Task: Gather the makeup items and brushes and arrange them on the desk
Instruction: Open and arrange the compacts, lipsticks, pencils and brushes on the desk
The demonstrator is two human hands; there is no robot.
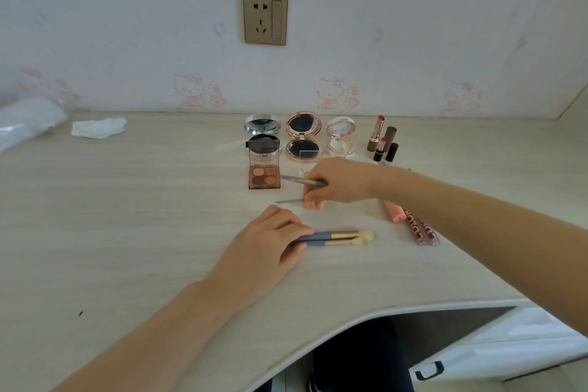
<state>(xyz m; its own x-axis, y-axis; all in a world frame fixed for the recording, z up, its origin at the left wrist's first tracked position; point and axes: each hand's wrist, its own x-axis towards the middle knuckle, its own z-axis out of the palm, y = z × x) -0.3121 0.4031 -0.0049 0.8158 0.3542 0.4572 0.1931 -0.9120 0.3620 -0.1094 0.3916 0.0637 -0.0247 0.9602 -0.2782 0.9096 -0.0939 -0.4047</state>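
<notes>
My left hand (264,245) rests on the desk (127,216), its fingers closed on the blue handles of two makeup brushes (343,238) whose pale bristles point right. My right hand (337,183) hovers just beyond, gripping thin blue-handled brushes (294,180) whose handle ends stick out to the left. Behind, by the wall, stand three open compacts: a silver one (262,137), a rose-gold one (303,140) and a pale pink one (341,138). An eyeshadow palette (264,176) lies open before the silver compact. Lipsticks (381,140) stand at the right. Lip gloss tubes (420,231) lie under my right forearm.
A crumpled white tissue (98,127) and a plastic bag (25,124) lie at the desk's far left. A wall socket (265,17) sits above the compacts. The desk's curved front edge (366,317) runs near my legs, with a white drawer unit (509,347) at the lower right.
</notes>
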